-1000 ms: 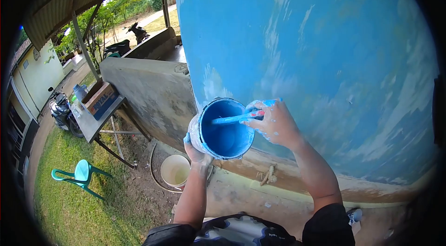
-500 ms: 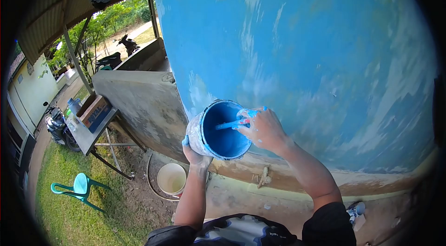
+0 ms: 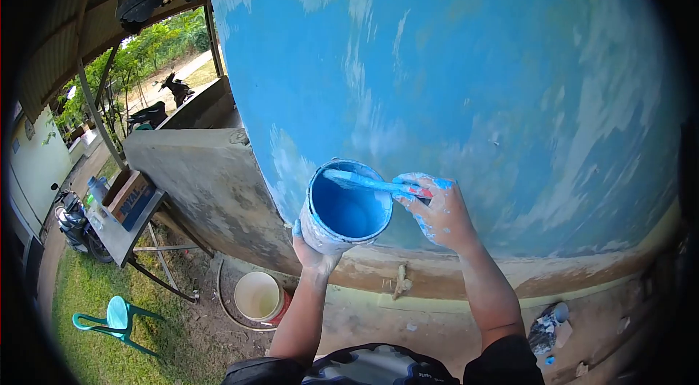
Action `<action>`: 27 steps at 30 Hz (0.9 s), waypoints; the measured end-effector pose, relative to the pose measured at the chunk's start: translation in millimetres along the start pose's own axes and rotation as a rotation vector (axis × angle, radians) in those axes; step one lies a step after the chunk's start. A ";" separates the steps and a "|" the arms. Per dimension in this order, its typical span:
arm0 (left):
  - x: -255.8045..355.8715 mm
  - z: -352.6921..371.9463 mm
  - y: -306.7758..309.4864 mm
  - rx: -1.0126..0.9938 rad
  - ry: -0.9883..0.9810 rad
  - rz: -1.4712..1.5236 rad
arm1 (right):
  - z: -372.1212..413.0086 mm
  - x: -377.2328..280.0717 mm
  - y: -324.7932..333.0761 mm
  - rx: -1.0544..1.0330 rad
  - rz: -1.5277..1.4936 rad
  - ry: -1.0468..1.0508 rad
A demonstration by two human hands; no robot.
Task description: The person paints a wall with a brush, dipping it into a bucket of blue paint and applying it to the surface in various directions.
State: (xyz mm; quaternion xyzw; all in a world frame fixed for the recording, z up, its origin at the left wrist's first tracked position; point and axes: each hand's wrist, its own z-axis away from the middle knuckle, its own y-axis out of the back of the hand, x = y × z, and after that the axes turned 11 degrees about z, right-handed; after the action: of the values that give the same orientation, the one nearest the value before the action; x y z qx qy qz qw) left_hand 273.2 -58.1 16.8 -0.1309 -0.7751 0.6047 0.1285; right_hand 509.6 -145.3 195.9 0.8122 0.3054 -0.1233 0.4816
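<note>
My left hand grips the lower side of a paint bucket, tilted so its mouth faces me. Blue paint coats the bucket's inside walls, and paler paint crusts its outside. In my right hand, the fingers are closed round the handle of a paintbrush smeared with blue. The brush lies across the bucket's mouth, its bristle end near the upper left rim. Blue paint spots my right fingers. Behind both hands rises a curved wall, painted patchy blue with whitish streaks.
A tap sticks out low on the wall. On the ground stand a cream bucket and a green plastic chair. A table with a cardboard box is at left, near a motorbike. Litter lies at lower right.
The paintbrush has come up from deep inside the bucket to its rim. My right hand has moved right and slightly down. The view has shifted a little.
</note>
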 end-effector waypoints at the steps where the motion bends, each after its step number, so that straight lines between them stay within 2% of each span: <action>1: -2.0 0.1 0.0 0.003 0.011 0.004 | 4.1 1.5 1.5 0.003 0.005 -0.010; 3: -2.9 -1.6 -1.7 -0.030 0.050 -0.003 | 8.7 4.0 3.5 0.094 0.098 0.126; 4: -3.8 -2.9 -2.3 -0.033 0.058 -0.004 | 10.1 3.4 4.5 0.101 0.102 0.122; 6: -6.9 -5.4 -3.2 -0.050 0.071 0.030 | 12.3 1.2 6.5 0.094 -0.081 -0.039; 7: -8.9 -6.4 -2.3 -0.056 0.080 0.028 | 13.6 0.9 7.2 0.105 -0.077 -0.041; 9: -10.8 -3.4 -0.2 -0.031 0.095 0.023 | 16.0 -4.5 6.8 0.117 -0.474 -0.213; 13: -12.4 0.2 3.5 -0.027 0.113 0.057 | 15.3 -13.8 -2.1 0.128 -0.572 -0.210; 15: -13.0 0.5 0.5 -0.038 0.111 0.038 | 14.6 -12.3 -12.8 0.192 -0.500 -0.062; 16: -11.3 -0.3 -1.3 -0.042 0.116 0.038 | 10.5 -7.7 -16.3 0.198 -0.496 -0.061; 18: -6.1 3.6 -4.5 -0.013 0.137 0.040 | 1.5 -4.8 -18.8 0.302 -0.016 0.348; 19: -2.5 3.1 -5.1 -0.015 0.140 0.040 | -2.2 -5.4 -13.8 0.304 -0.014 0.346; 21: 2.2 1.1 -11.2 -0.002 0.128 0.039 | -6.8 -10.3 0.3 0.407 0.526 0.714; 25: 8.6 0.2 -30.1 -0.012 0.138 0.084 | -10.6 -31.7 6.1 0.341 0.333 0.554; 27: 13.5 -4.2 -27.5 0.012 0.127 0.077 | -21.4 -40.4 9.4 0.246 0.246 0.359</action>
State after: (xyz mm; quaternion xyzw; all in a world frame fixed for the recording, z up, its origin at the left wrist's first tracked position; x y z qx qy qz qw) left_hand 260.8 -55.9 45.0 -0.1981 -0.7562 0.6041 0.1549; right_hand 481.8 -145.5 233.4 0.9046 0.2677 0.0462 0.3284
